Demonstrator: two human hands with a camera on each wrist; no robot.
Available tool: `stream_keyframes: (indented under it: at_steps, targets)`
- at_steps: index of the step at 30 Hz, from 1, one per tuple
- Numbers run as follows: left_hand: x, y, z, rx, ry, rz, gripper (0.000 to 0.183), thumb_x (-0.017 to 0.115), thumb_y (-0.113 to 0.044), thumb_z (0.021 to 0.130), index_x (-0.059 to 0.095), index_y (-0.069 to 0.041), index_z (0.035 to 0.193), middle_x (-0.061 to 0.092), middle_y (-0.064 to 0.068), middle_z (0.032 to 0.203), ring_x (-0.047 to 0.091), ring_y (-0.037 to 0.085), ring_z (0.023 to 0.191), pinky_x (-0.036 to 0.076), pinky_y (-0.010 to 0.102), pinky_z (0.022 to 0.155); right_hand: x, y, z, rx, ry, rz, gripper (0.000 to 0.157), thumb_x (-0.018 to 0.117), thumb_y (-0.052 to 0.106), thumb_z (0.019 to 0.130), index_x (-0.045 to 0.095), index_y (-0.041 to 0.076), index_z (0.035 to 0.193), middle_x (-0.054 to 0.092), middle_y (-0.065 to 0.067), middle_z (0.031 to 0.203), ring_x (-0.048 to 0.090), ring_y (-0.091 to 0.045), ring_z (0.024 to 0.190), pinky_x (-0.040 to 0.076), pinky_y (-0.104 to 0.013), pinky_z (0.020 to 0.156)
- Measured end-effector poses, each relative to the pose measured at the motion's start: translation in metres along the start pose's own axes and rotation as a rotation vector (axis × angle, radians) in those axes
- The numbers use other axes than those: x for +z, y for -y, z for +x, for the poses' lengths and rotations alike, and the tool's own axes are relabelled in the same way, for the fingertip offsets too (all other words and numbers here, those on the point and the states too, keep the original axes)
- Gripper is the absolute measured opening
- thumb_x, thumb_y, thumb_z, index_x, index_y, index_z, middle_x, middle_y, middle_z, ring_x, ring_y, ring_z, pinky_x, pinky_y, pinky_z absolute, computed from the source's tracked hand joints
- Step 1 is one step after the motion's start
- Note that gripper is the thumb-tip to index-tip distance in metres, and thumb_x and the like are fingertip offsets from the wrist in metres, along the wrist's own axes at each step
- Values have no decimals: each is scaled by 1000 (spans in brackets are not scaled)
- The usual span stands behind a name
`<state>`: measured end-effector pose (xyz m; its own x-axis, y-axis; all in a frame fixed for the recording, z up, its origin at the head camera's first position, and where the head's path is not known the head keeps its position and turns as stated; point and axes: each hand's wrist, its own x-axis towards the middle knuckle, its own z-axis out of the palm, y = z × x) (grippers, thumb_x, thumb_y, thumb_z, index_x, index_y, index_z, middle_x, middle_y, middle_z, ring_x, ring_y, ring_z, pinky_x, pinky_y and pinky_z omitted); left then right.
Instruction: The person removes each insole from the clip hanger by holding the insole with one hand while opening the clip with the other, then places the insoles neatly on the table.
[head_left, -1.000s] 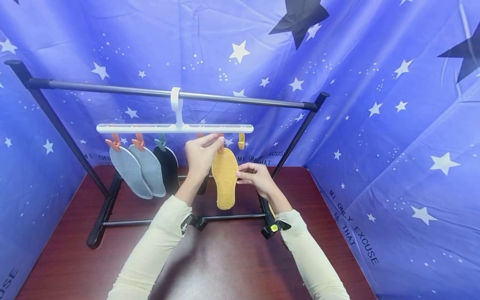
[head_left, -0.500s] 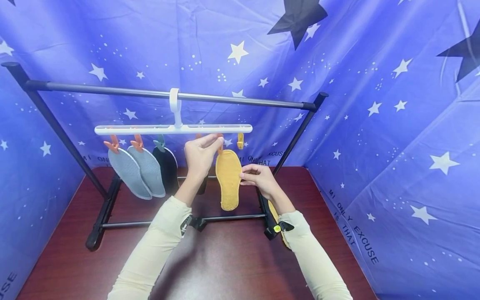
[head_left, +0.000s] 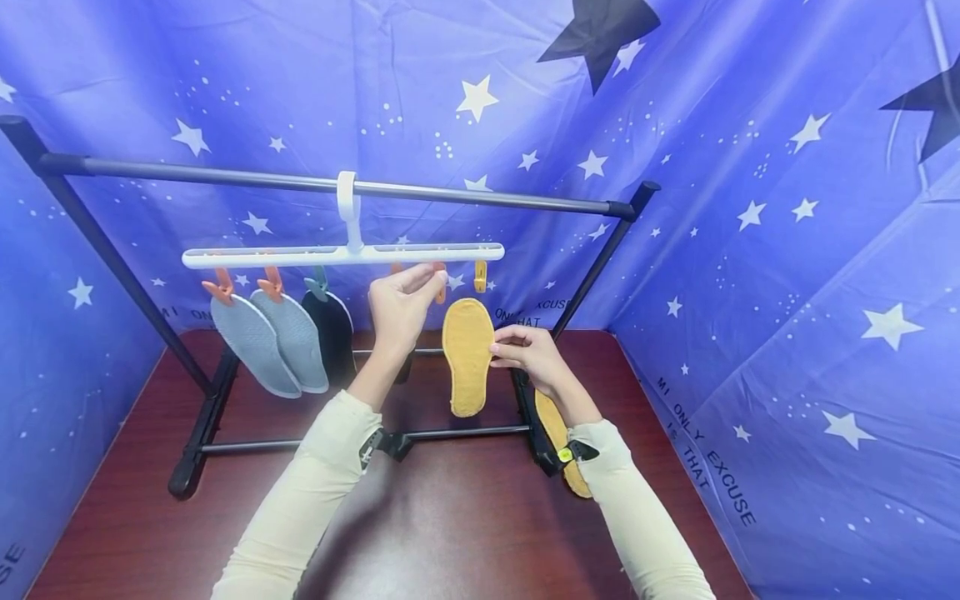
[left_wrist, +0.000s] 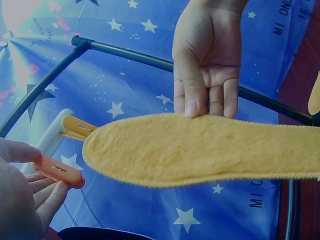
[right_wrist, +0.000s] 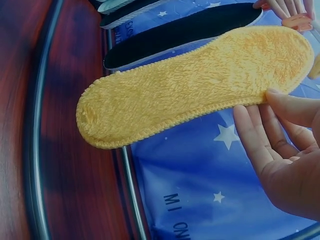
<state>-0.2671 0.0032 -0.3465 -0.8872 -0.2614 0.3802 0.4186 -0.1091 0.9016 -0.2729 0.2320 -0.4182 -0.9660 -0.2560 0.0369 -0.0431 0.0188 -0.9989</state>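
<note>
My right hand (head_left: pixel 531 354) pinches the side edge of a yellow fuzzy insole (head_left: pixel 468 358) between thumb and fingers. The insole hangs toe up, sole-shaped and narrower toward the bottom. Left of it my left hand (head_left: pixel 400 310) pinches an orange clothespin (left_wrist: pixel 61 171) under the white hanger (head_left: pixel 277 256). A gap shows between this clothespin and the insole's top. To the right, a yellow clothespin (head_left: pixel 481 277) hangs with nothing in it. Behind my left hand hangs a dark insole (right_wrist: pixel 185 36), mostly hidden in the head view.
Two grey insoles (head_left: pixel 253 346) and a black insole (head_left: pixel 330 333) hang clipped on the hanger's left half. A black metal rack (head_left: pixel 487 197) bears the hanger. Another yellow insole (head_left: pixel 551 421) lies by the rack's right foot, partly behind my right forearm.
The yellow insole has moved right with my right hand, away from the orange clothespin. My left hand has stayed nearly in place. More of the yellow insole by the rack's foot shows now.
</note>
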Motion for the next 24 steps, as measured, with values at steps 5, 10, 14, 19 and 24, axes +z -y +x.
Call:
stream_keyframes:
  at_steps: [5,10,14,19,24]
  targets:
    - [0,-1,-1,-5,10,3,22,78,-2,85,77,7,106,76,26,98,77,14,85,59,15,75,-10,-1,-4,-1,-12,2,14,63,-12,92,67,0,98,71,2,83,70,-12,77,65,-36,77]
    - [-1,0,-2,-13,17,6,24,78,-2,86,76,7,108,76,25,101,77,31,96,60,16,80,-22,0,-8,-2,-13,9,20,61,-13,92,67,6,95,71,3,84,70,-10,77,64,-31,75]
    - [-3,1,-2,-20,28,5,26,79,-3,86,76,6,110,75,25,104,76,33,101,60,21,85,-33,2,-13,17,-31,36,26,59,-14,92,68,10,93,70,2,83,70,-10,77,65,-31,75]
    - [-5,2,-3,-32,48,6,28,79,-3,86,75,6,112,75,25,108,75,34,103,60,22,87,-49,5,-18,24,-47,56,30,56,-16,94,68,12,91,69,3,82,68,-9,76,65,-32,76]
    - [-7,1,-2,-31,51,10,29,78,-3,86,74,7,114,74,24,110,74,35,104,59,19,86,-61,9,-21,39,-50,56,32,55,-16,95,67,14,90,69,4,82,68,-8,77,65,-32,77]
